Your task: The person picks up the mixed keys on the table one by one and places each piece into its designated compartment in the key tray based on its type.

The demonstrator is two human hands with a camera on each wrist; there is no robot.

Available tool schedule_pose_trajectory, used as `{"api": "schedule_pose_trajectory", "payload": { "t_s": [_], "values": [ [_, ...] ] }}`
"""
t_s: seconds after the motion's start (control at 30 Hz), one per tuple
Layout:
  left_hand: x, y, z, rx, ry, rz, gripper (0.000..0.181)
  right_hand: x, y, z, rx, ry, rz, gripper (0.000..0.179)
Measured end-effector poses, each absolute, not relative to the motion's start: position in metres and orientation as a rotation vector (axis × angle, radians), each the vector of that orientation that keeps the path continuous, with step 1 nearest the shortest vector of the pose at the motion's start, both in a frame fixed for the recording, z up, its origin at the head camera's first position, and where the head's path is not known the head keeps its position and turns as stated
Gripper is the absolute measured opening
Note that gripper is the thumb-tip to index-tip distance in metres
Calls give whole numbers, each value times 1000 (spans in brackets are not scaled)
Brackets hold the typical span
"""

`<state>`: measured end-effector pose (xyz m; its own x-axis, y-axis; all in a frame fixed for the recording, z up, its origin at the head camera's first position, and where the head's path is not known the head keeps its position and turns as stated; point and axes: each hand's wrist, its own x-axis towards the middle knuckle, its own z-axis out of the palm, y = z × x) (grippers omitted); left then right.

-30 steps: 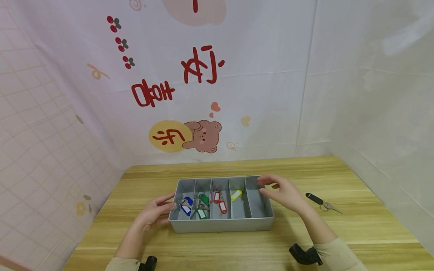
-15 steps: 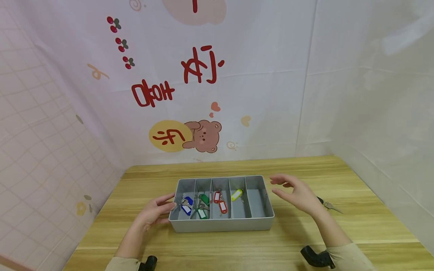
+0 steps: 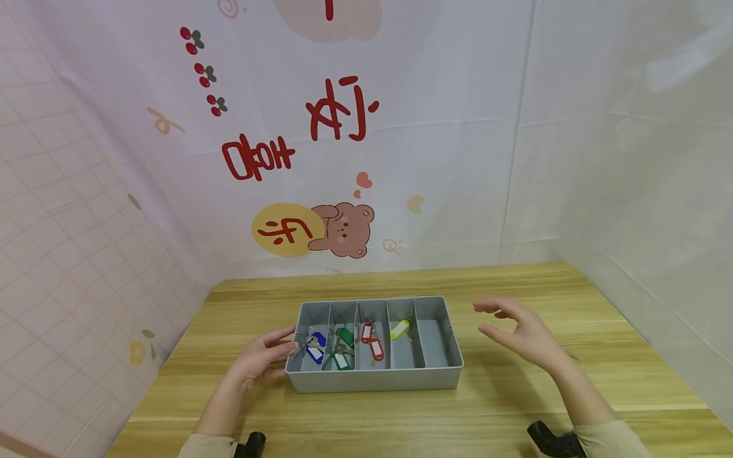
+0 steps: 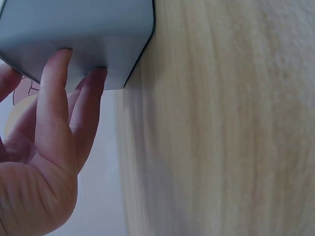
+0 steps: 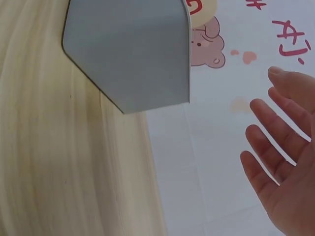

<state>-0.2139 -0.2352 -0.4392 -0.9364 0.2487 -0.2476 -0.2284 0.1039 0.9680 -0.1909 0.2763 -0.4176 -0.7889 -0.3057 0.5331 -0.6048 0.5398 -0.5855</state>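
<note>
A grey five-compartment organizer box [image 3: 375,380] stands on the table. From left to right its compartments hold keys with blue tags [image 3: 315,348], green tags [image 3: 342,361], red tags [image 3: 376,349] and a yellow tag [image 3: 400,329]; the rightmost holds nothing. My left hand [image 3: 259,361] grips the box's left end, thumb at the rim and fingertips [image 4: 61,56] against the outer wall. To the right of the box, my right hand [image 3: 523,334] hovers apart from it, fingers loosely bent and holding nothing, as the right wrist view also shows.
A thin metal tip [image 3: 573,357] shows just beyond the right forearm; the rest of that item is hidden. The wooden table [image 3: 366,423] is bounded by a patterned cloth backdrop [image 3: 446,159] behind and on both sides.
My right hand has drawn away from the box's rightmost compartment toward the right, and now covers most of the scissors-like item with a black tag. My left hand and the box stay put.
</note>
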Motion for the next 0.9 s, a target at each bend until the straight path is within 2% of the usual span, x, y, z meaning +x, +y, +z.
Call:
{"api": "schedule_pose_trajectory", "payload": {
  "t_s": [0.27,0.9],
  "values": [
    [-215,-236,-441,31,2050,1890,72,-185,288,-418,686,-2444,1087,40],
    [-214,-235,-440,18,2062,1883,73,-181,314,-427,670,-2421,1048,52]
  ]
}}
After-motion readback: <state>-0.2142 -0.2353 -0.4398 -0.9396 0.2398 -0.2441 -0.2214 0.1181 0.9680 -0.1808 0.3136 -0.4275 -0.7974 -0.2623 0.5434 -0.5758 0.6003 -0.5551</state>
